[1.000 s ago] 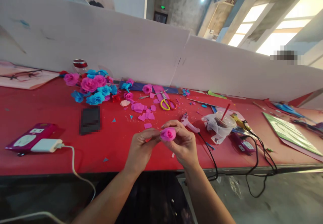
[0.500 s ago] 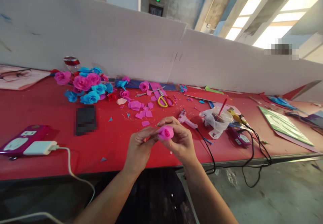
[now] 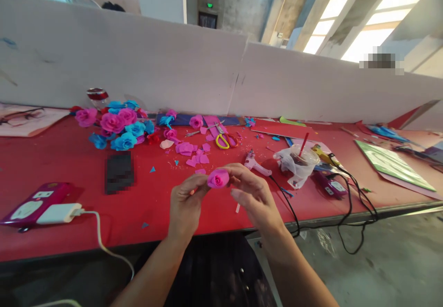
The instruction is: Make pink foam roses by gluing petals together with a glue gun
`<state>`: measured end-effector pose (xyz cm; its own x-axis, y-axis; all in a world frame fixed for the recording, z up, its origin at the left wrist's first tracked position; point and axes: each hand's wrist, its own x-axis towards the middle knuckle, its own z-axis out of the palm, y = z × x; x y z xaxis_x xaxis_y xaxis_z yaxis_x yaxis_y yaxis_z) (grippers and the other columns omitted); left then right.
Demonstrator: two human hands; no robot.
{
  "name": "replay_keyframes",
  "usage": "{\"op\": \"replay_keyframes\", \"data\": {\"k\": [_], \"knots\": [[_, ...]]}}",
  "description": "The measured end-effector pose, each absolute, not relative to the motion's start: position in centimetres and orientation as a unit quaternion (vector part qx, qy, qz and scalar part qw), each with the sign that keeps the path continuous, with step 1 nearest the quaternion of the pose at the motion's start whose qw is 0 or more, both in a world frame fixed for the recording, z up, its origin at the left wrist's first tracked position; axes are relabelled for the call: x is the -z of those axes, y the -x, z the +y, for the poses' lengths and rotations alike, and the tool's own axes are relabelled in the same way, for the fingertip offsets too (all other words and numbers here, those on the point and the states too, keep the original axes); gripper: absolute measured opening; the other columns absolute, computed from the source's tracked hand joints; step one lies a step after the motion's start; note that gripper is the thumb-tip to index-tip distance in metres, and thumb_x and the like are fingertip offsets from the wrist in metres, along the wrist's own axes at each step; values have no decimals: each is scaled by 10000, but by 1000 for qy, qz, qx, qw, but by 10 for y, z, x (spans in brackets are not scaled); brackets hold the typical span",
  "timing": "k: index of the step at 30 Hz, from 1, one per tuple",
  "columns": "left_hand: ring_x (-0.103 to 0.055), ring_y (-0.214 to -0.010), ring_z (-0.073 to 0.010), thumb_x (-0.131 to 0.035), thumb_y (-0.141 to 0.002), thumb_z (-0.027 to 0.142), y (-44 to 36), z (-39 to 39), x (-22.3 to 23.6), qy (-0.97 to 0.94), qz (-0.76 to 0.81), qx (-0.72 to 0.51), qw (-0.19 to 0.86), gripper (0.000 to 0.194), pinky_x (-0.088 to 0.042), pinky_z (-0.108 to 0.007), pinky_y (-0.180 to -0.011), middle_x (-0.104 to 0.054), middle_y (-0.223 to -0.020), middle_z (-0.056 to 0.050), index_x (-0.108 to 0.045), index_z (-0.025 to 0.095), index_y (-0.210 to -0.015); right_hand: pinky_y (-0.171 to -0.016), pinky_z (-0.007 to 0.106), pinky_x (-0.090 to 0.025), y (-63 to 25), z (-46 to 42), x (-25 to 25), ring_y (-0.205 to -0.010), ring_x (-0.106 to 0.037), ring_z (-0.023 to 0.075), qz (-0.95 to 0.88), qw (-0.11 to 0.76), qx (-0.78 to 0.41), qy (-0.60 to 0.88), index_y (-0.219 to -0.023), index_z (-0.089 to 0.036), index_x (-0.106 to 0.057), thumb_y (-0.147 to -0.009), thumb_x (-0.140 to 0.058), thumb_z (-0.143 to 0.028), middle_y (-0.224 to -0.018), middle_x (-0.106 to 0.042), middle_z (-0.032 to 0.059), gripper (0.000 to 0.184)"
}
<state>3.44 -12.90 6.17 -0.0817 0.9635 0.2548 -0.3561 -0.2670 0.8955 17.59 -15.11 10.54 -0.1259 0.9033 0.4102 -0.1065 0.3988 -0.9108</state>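
A small pink paper rose (image 3: 218, 178) is pinched between the thumb and fingers of my left hand (image 3: 186, 204), its curled centre facing me. My right hand (image 3: 255, 197) is open beside it, thumb apart from the fingers. Its fingertips are at the rose's right edge; whether they touch it I cannot tell. Beyond my hands lie loose pink paper petals (image 3: 186, 148) and yellow-and-red-handled scissors (image 3: 222, 141). A pink glue gun (image 3: 256, 163) rests past my right hand.
Pink and blue paper roses (image 3: 123, 141) are bunched at the back left, behind a dark pixelated rectangle (image 3: 119, 172). A power strip (image 3: 36, 203) with a white charger is at left. On the right stand a bagged drink cup (image 3: 302, 159) and black cords (image 3: 349, 224). A white partition (image 3: 173, 67) runs behind.
My right thumb and fingers have come off the rose and spread apart. The rose, still in my left hand, has shifted slightly left and up. The view has tilted a little.
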Motion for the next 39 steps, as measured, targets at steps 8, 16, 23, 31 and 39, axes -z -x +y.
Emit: {"op": "replay_keyframes", "data": {"k": [8, 16, 23, 31, 39], "knots": [[-611, -747, -165, -714, -719, 252, -30, -128, -57, -486, 335, -639, 493, 99, -485, -320, -782, -714, -816, -16, -765, 257, -804, -657, 263, -530, -162, -156, -118, -675, -620, 126, -506, 610, -445, 417, -833, -202, -716, -788, -664, -285, -745, -695, 15, 108], [-590, -756, -136, -737, -684, 201, -28, -127, -58, -468, 358, -651, 479, 101, -485, -284, -797, -696, -738, 16, -761, 278, -744, -667, 292, -525, -160, -160, -127, -682, -637, 142, -551, 582, -348, 486, -831, -191, -716, -778, -646, -215, -768, -718, 24, 91], [-578, -717, -137, -726, -667, 182, -31, -129, -65, -459, 362, -647, 490, 78, -491, -262, -693, -669, -697, 9, -755, 245, -703, -694, 305, -500, -158, -169, -135, -722, -607, 150, -581, 586, -257, 502, -889, -205, -697, -825, -600, -218, -792, -680, 25, 118], [-595, -741, -140, -733, -681, 200, -31, -129, -61, -465, 368, -651, 475, 44, -488, -277, -758, -685, -739, 9, -748, 241, -691, -663, 247, -467, -166, -162, -116, -724, -587, 131, -505, 637, -375, 446, -900, -232, -673, -872, -544, -239, -774, -648, 2, 132], [-632, -779, -172, -706, -720, 205, -34, -133, -67, -474, 323, -630, 524, 121, -506, -319, -788, -727, -836, -22, -767, 253, -812, -739, 297, -476, -166, -149, -99, -830, -546, 163, -587, 587, -416, 371, -851, -238, -715, -768, -669, -227, -925, -580, 42, 96]]}}
